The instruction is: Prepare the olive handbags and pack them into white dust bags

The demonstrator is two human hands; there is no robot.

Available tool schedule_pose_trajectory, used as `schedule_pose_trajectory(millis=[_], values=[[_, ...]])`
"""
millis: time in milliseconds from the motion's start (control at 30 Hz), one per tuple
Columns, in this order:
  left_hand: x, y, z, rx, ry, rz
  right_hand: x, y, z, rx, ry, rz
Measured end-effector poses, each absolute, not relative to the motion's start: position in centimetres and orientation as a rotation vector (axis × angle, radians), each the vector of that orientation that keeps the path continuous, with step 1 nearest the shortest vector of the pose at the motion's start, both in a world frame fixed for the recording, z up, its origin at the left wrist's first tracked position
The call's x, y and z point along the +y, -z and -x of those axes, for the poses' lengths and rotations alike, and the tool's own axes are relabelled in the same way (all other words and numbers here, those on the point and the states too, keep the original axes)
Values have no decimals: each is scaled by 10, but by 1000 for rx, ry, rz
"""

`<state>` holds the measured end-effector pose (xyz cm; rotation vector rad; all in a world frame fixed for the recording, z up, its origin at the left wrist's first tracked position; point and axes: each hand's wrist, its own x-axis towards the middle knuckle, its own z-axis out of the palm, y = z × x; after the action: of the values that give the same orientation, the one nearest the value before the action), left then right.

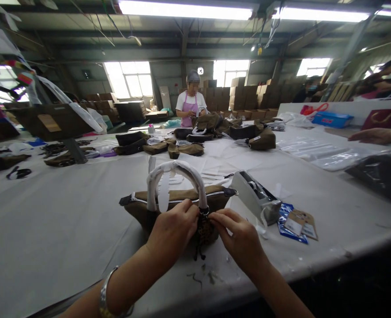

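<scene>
An olive-brown fabric handbag [185, 194] with a silver-toothed zipper [140, 200] stands on the smooth white tabletop [66, 221], right before the person. Its arched handle [173, 165] is wrapped in white; a long white tag [164, 194] hangs by it. The right hand [240, 229] pinches the upper edge of a leopard-print charm [204, 234] with dangling dark cords. The left hand [178, 221] curls beside the dark handle base, its grip impossible to tell. Rightward sits a wedge-shaped grey tape dispenser [253, 194], near a glossy blue packet [293, 236] beneath brown card tags [298, 223].
</scene>
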<state>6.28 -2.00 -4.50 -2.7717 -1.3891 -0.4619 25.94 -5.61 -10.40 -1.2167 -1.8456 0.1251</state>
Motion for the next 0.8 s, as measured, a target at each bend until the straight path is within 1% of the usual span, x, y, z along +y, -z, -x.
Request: schedule_pose_trajectory(millis=[67,133,200,233,300,367,400,500,567,633,700,800], values=[[-12,46,-55,-1466,676,2844,-63,106,-267,-1858,-127,1264],[-6,49,-46,-1539,963,3008,-71,110,-275,-1816,-138,1334],[-2,54,-39,-1629,1245,3235,-79,113,-282,-1684,-234,1407],[-2,56,-37,-1705,1387,3322,-83,113,-285,-1584,-350,1423],[-3,58,-37,-1895,1695,3384,-87,111,-286,-1340,-709,1344],[-4,59,-41,-2063,2040,3305,-89,106,-284,-1051,-1073,1125],[-4,59,-43,-2128,2188,3253,-89,103,-283,-913,-1201,998],[-5,59,-47,-2129,2491,3195,-88,99,-276,-626,-1336,772],[-7,59,-49,-1959,2537,3255,-86,100,-272,-613,-1321,730],[-10,59,-50,-1774,2476,3296,-83,102,-268,-713,-1256,706],[-13,59,-51,-1675,2296,3332,-81,105,-264,-840,-1170,689],[-15,60,-54,-1502,1926,3400,-78,108,-260,-975,-1024,767]])
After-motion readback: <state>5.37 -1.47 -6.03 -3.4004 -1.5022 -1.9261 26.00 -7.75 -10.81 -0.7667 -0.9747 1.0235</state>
